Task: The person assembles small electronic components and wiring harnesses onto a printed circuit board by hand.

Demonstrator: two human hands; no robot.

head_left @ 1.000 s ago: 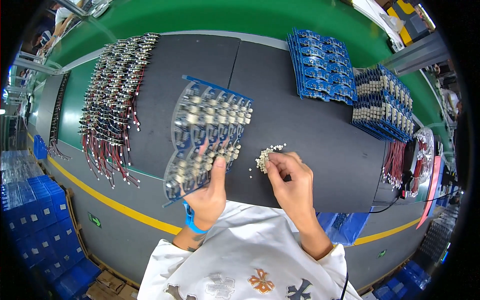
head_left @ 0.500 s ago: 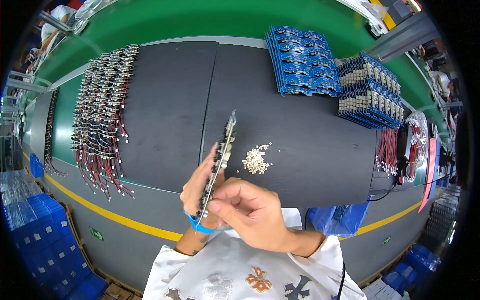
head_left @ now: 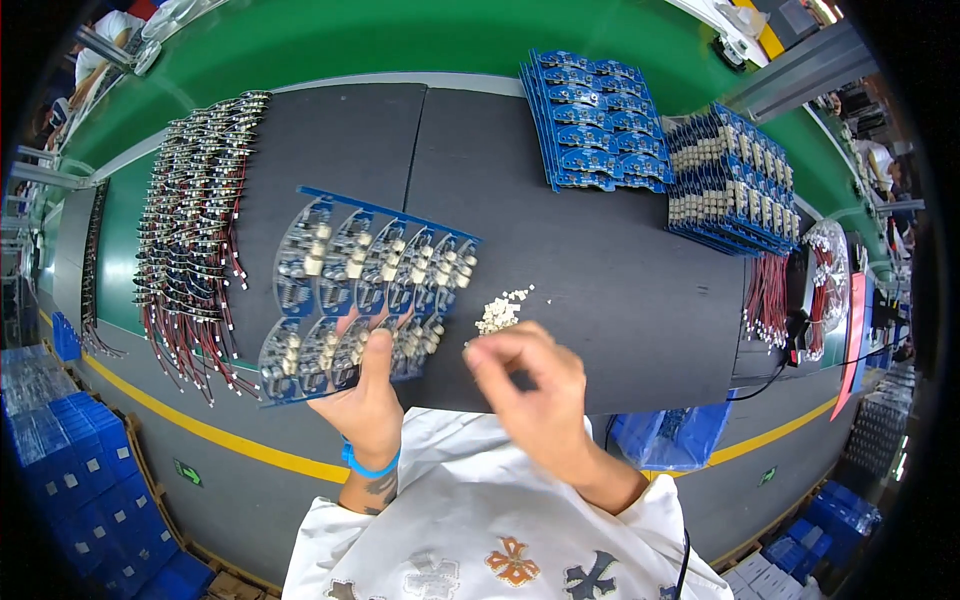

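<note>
Panel turned from edge-on to flat, face up | my left hand pinches its near edge | right hand, fingers pinched together, just below white parts on worktop, right of panel.

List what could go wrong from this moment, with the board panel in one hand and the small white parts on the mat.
1. The left hand grips the blue panel of boards only at its lower edge, tilted above the black mat; it may sag or slip.
2. The small pile of white parts lies loose just beyond the right hand; a brush could scatter it.
3. The right hand is blurred, so its pinch may be unsure.
</note>
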